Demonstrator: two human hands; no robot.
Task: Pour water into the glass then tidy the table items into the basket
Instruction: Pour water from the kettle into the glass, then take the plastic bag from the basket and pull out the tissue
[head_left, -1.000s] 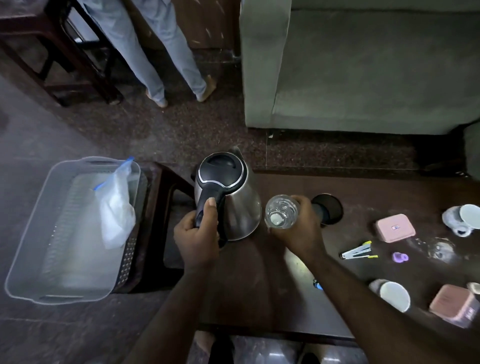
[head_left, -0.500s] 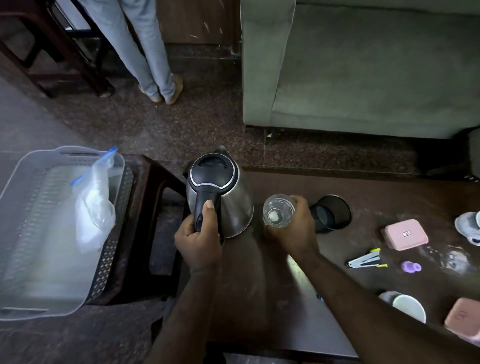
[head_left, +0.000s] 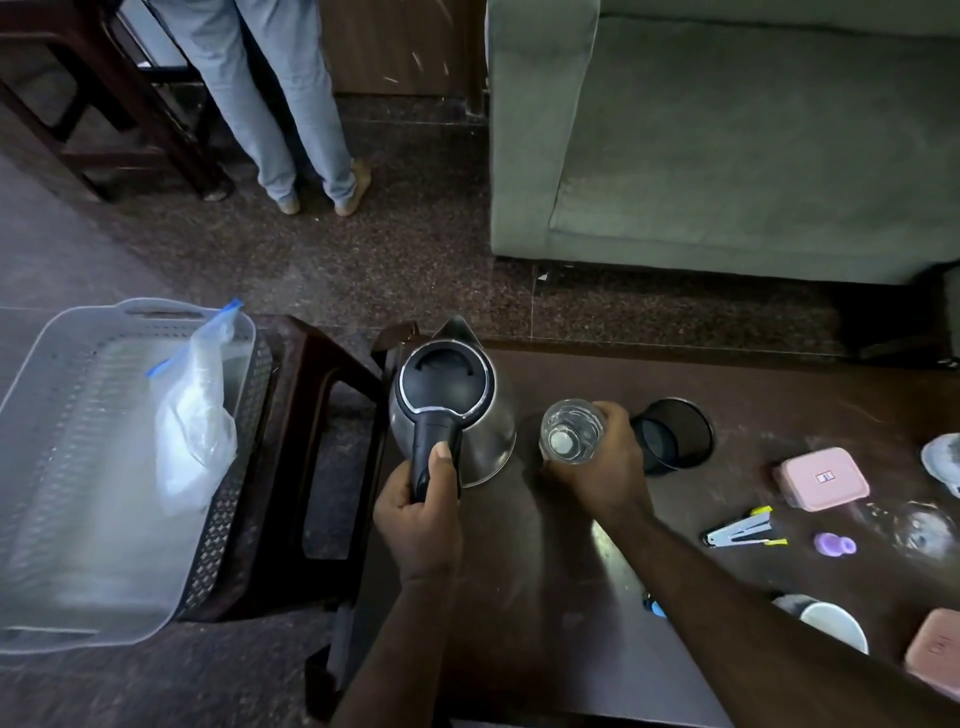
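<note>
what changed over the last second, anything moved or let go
Hardly anything. The person in the background brought their feet together and stepped a little right. The left hand still grips the kettle handle, the right hand still holds the glass, both upright on the table; no pouring. The basket is unchanged.

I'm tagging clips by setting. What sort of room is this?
Most likely a home living room: a grey-green upholstered sofa faces a low dark wooden table carrying a steel electric kettle, and the floor is dark speckled stone.
</note>
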